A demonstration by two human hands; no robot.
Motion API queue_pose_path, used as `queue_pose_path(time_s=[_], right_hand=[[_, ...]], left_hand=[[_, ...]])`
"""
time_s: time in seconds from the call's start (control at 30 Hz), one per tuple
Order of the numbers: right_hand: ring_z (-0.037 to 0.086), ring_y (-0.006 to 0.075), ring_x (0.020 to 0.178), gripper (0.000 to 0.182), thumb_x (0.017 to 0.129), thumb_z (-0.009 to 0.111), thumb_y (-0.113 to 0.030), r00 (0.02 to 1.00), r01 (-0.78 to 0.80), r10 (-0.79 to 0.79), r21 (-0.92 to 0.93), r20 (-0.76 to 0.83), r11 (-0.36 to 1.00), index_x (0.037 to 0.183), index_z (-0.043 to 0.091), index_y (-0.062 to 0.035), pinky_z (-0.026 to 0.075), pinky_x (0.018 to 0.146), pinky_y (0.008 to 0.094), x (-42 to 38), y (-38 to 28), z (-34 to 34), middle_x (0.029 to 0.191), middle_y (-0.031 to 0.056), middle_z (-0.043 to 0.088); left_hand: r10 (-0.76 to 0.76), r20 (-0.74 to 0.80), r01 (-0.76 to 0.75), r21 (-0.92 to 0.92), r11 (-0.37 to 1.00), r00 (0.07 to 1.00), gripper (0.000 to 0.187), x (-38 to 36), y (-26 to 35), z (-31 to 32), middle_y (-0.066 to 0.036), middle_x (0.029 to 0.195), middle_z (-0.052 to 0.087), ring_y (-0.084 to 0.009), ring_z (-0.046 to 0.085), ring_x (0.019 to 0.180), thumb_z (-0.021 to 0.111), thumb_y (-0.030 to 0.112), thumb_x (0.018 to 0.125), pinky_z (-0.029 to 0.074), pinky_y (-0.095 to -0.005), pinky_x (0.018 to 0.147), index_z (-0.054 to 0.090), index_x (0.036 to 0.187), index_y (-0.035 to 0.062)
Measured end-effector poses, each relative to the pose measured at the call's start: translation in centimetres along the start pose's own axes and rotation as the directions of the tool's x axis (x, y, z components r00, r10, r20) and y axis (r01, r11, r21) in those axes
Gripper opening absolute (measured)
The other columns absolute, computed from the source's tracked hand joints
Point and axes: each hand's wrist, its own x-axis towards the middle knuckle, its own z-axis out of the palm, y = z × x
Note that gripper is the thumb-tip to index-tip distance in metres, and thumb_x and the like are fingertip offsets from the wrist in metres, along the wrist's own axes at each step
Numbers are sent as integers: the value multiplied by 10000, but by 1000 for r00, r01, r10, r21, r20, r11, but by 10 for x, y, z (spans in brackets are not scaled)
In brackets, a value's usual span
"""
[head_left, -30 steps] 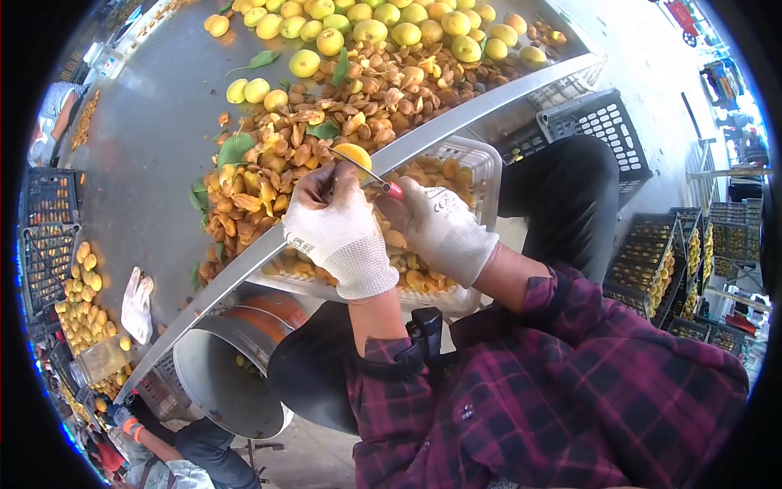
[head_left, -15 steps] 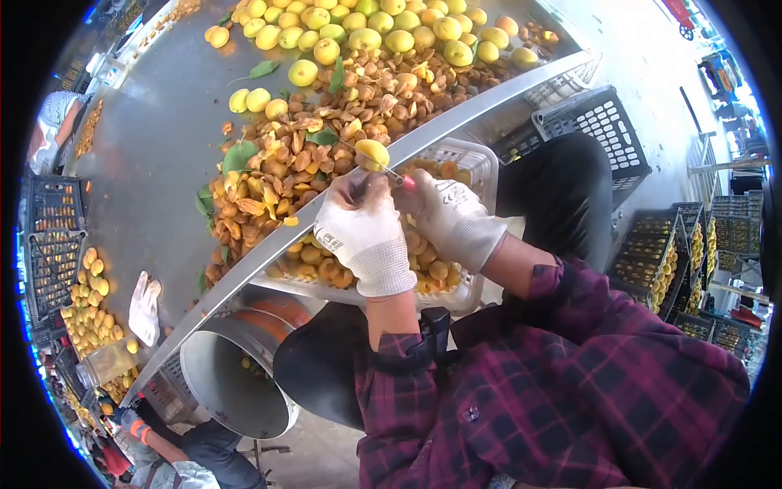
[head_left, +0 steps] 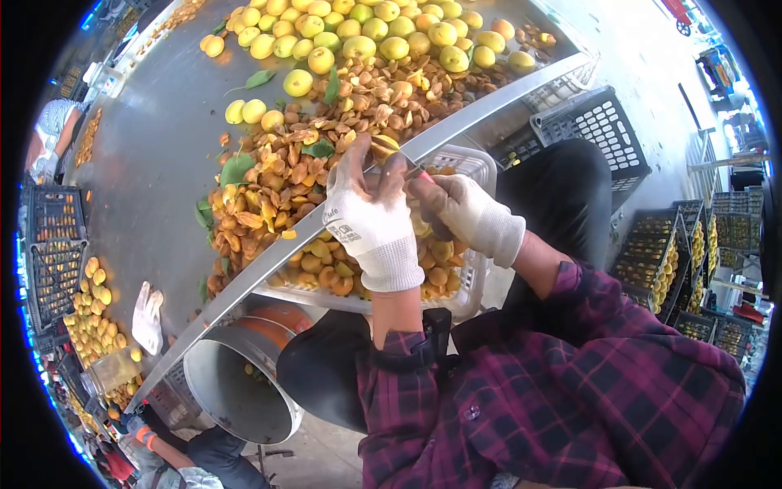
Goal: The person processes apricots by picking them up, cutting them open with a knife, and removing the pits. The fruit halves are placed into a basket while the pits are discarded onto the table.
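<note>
Head view: the left hand (head_left: pixel 368 218) pinches a yellow fruit (head_left: pixel 386 143) by the counter's (head_left: pixel 155 179) edge, and the right hand (head_left: pixel 466 209) grips a knife (head_left: pixel 424 176) so near the left hand that a slip could cut it.

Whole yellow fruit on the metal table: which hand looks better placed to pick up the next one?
Likely the left hand: it is nearer the whole yellow fruit on the table, though its fingers hold a cut fruit. The right hand sits farther off, gripping a red-handled tool.
</note>
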Motion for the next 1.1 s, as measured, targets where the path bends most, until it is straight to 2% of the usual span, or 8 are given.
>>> queue_pose_path(time_s=[0.03, 0.07, 0.17, 0.57, 0.63, 0.93, 1.03, 1.1], right_hand=[[659, 243, 740, 527, 1030, 483, -450, 1000, 19, -21, -78, -21, 997, 1079, 646, 49, 492, 688, 389, 1, -1, -1, 774, 138, 666], [676, 313, 778, 492, 1030, 491, -419, 998, 36, -43, -159, -40, 987, 1080, 647, 44, 494, 712, 418, 1, -2, -3, 796, 188, 675], [661, 407, 878, 444, 1019, 511, -379, 984, 150, -168, -224, -62, 963, 1050, 646, 42, 489, 735, 449, 5, 8, -2, 865, 263, 661], [642, 442, 875, 378, 999, 534, -335, 971, 218, -237, -333, -19, 917, 963, 655, 21, 483, 741, 498, 11, 2, -1, 855, 268, 666], [669, 392, 891, 350, 1022, 520, -319, 987, 161, -152, -411, 55, 897, 1086, 654, -2, 502, 729, 427, 2, -7, -7, 881, 230, 685], [655, 417, 825, 295, 998, 538, -324, 892, 286, -430, -566, -137, 773, 1031, 547, -30, 497, 720, 506, -9, 22, 6, 814, 223, 660], [659, 415, 849, 315, 998, 530, -338, 953, 144, -273, -595, -131, 791, 1046, 549, -28, 500, 737, 504, 6, 14, -5, 814, 229, 662], [657, 420, 885, 347, 995, 530, -357, 942, 178, -304, -557, -143, 811, 983, 574, -12, 503, 743, 481, 8, 15, -10, 815, 250, 659]], left_hand=[[13, 17, -14, 48, 999, 1000, 404, 3, -1, 2, -179, 1003, 666, -261, 660, 811, 770, -20, 772, 537, -334, 747, 655, 1159, -41], [-49, 16, 48, 33, 998, 999, 328, 0, 2, 2, -71, 963, 649, -115, 575, 775, 776, -32, 797, 495, -246, 751, 653, 1094, -100], [-140, -11, 138, -93, 986, 990, 327, -1, 2, 6, -87, 963, 673, -117, 591, 780, 772, -47, 788, 501, -247, 744, 657, 1090, -98], [-309, -71, 270, -328, 905, 948, 279, -3, 7, 6, -58, 838, 653, -91, 577, 699, 741, -124, 756, 499, -232, 662, 658, 1013, -52], [-246, -128, 193, -325, 926, 961, 273, -7, 5, 9, -58, 850, 655, -88, 572, 695, 724, -137, 754, 499, -227, 659, 656, 1005, -53], [-243, -90, 205, -310, 928, 966, 199, -26, 0, 11, -59, 857, 666, -85, 599, 692, 694, -108, 804, 498, -209, 639, 660, 994, -60], [-209, -36, 203, -132, 970, 977, 150, -40, -11, 19, -54, 826, 670, -79, 586, 665, 684, -88, 829, 494, -209, 624, 670, 976, -65], [-231, -64, 204, -283, 937, 971, 136, -37, -12, 22, -58, 838, 676, -80, 598, 700, 666, -88, 850, 483, -202, 639, 675, 983, -60]])
